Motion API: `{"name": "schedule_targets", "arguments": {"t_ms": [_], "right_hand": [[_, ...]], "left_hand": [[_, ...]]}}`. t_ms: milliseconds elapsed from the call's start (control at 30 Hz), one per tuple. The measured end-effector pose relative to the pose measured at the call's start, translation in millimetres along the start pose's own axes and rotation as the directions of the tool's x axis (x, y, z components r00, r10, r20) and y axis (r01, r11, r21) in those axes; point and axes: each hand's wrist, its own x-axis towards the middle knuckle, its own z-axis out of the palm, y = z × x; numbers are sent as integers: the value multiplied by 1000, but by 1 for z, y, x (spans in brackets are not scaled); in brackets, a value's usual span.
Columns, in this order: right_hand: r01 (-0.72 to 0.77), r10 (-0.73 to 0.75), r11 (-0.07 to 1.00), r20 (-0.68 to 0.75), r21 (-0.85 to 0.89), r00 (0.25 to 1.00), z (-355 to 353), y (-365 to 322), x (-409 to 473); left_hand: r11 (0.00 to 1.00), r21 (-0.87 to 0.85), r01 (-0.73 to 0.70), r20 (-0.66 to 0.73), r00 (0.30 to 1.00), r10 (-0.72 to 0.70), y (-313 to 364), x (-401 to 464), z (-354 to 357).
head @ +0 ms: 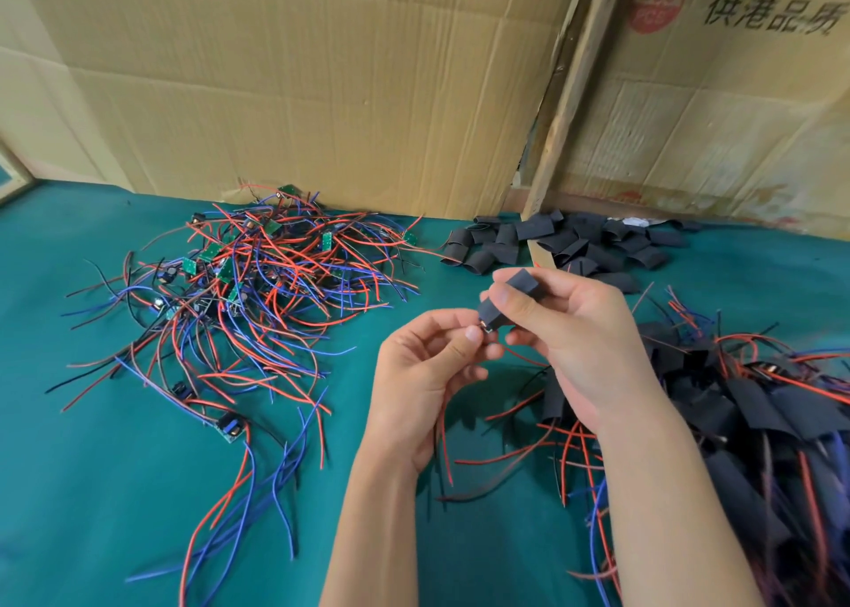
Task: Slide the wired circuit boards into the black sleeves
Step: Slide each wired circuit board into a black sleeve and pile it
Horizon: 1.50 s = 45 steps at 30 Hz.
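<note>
head cam looks down at a teal cloth-covered counter (115, 491). the right hand (584, 339) pinches a short black soft tube sleeve (508, 300) between thumb and fingers, held up over the counter. the left hand (423, 367) pinches the small wired circuit board (486, 329) right at the sleeve's lower mouth, its red wire trailing down past the palm.

handling guess: the sleeve looks light and floppy, so squeezing its sides should keep the mouth open. the board is stiff but tiny, probably best held by its edges near the wire end, not by the thin wires. more bare boards sit in the tangled red, blue and black wire pile (257, 284) on the left, and empty black sleeves (552, 243) lie at the back.
</note>
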Motion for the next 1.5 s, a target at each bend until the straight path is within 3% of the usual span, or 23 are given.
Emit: {"name": "schedule_targets", "arguments": {"t_ms": [267, 400, 567, 700, 800, 867, 967, 1033, 1100, 1167, 1233, 1300, 1433, 1500], "right_hand": [[-80, 92, 992, 128, -96, 988, 11, 2, -2], [-122, 124, 992, 125, -20, 984, 15, 1, -1], [-97, 100, 990, -27, 97, 995, 9, -9, -1], [-12, 26, 995, -155, 94, 988, -19, -34, -6], [51, -53, 999, -226, -15, 973, -54, -57, -20], [16, -76, 973, -253, -228, 964, -77, -69, -28], [-215, 32, 728, -282, -650, 959, -105, -81, -27], [-303, 67, 524, -316, -796, 946, -110, -91, -18], [-239, -54, 420, -287, -876, 956, -96, -101, -4], [-104, -114, 387, -159, -916, 981, -66, -103, 17], [-3, -51, 329, -21, -944, 998, -32, -90, 46], [72, 40, 186, 80, -980, 996, -1, -68, 74], [56, 214, -163, 21, -985, 977, 15, -21, 103], [49, 238, -251, -13, -967, 971, 11, -10, 106]], "left_hand": [[987, 159, -20, -86, 996, 34, -6, 3, 0], [982, 187, -34, -87, 995, 51, -7, 4, -2], [996, 88, 22, 34, 999, -25, -2, 1, -2], [996, 20, 83, 44, 995, -84, -1, 1, 1], [996, -3, 93, -6, 996, -93, -2, 3, 2], [997, 7, 79, -47, 996, -79, -2, 3, 1], [998, 2, 70, -85, 994, -70, -2, 4, 1], [998, -2, 70, -93, 993, -70, -2, 4, 1], [998, 6, 70, -103, 992, -69, -2, 4, 2], [997, 16, 72, -112, 991, -69, -2, 5, 2], [997, 15, 74, -121, 990, -71, -2, 4, 2], [997, 6, 77, -130, 989, -75, -2, 5, 2], [996, -16, 83, -160, 983, -85, -1, 6, 2], [996, -24, 87, -172, 981, -89, -1, 7, 2]]}}
